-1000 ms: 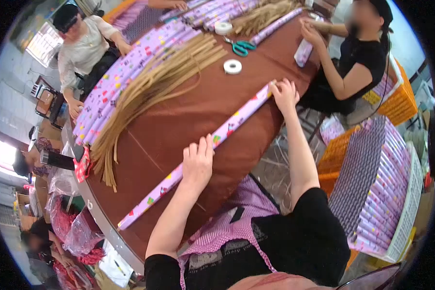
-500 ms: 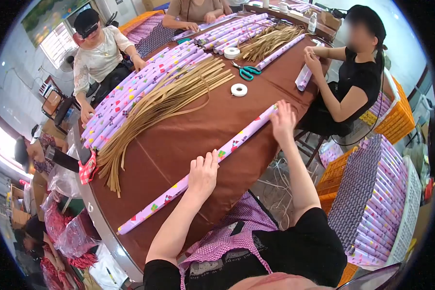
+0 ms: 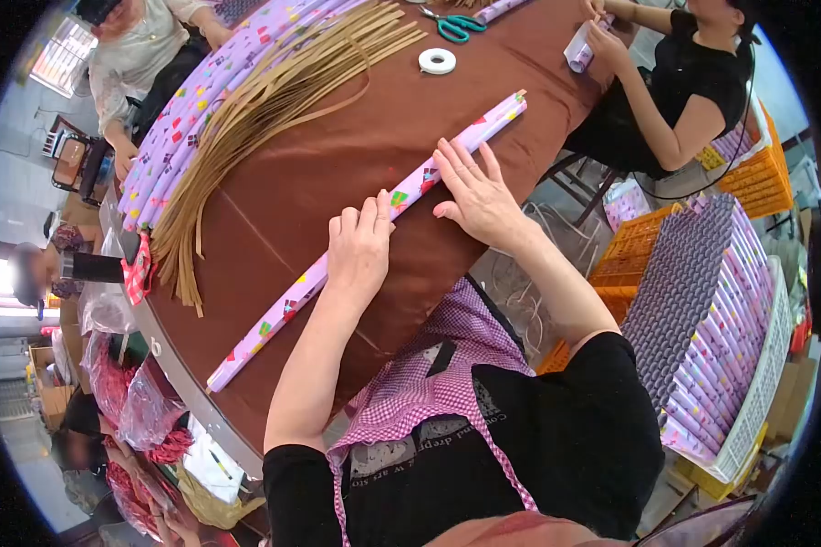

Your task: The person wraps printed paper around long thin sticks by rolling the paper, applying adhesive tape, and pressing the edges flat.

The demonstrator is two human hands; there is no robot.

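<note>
A long, thin roll of pink-purple patterned wrapping paper (image 3: 274,321) lies slantwise across the brown-covered table, with a tan core tip showing at its far end. My left hand (image 3: 358,248) rests on the middle of it, fingers bent over the roll. Just farther along, my right hand (image 3: 483,199) lies flat on the same roll, fingers stretched and thumb apart. Part of the roll is hidden beneath both hands.
Tan strips (image 3: 274,100) and more patterned rolls (image 3: 187,114) lie at the left. White tape (image 3: 426,66) and teal-handled scissors (image 3: 453,29) are farther back. A person (image 3: 702,100) sits at the right, near a white basket (image 3: 764,374) of rolls. Another person sits at the upper left.
My right hand has moved from the roll's far end back toward my left hand and now lies flat, leaving the far tip uncovered. The view has tilted downward.
</note>
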